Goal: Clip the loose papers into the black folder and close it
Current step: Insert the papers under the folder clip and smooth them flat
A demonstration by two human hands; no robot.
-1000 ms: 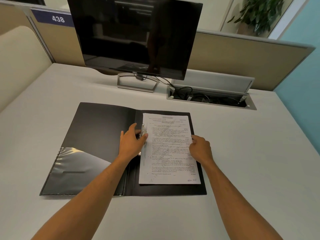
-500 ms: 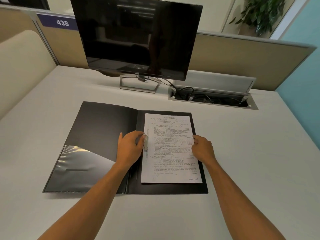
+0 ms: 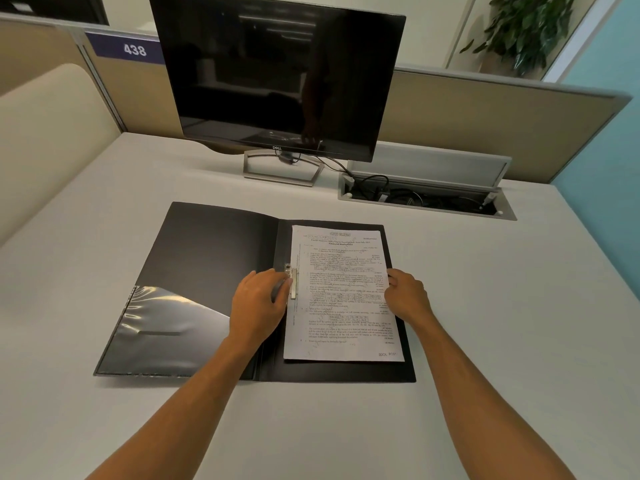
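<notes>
The black folder (image 3: 214, 251) lies open flat on the desk. A stack of printed papers (image 3: 343, 306) rests on its right half. A silver metal clip (image 3: 293, 284) lies flat along the papers' left edge, near the spine. My left hand (image 3: 258, 303) sits on the spine with its fingertips on the clip. My right hand (image 3: 407, 296) grips the papers at their right edge, fingers curled over the margin. A clear plastic pocket (image 3: 162, 327) covers the lower part of the left cover.
A dark monitor (image 3: 277, 74) on a silver stand is just behind the folder. An open cable tray (image 3: 426, 199) with cords is sunk into the desk at the back right. Beige partitions (image 3: 485, 116) close the back and left.
The clip lever, raised under my left fingers a second ago, now lies flat on the papers' left edge. My right hand stays at the right edge.
</notes>
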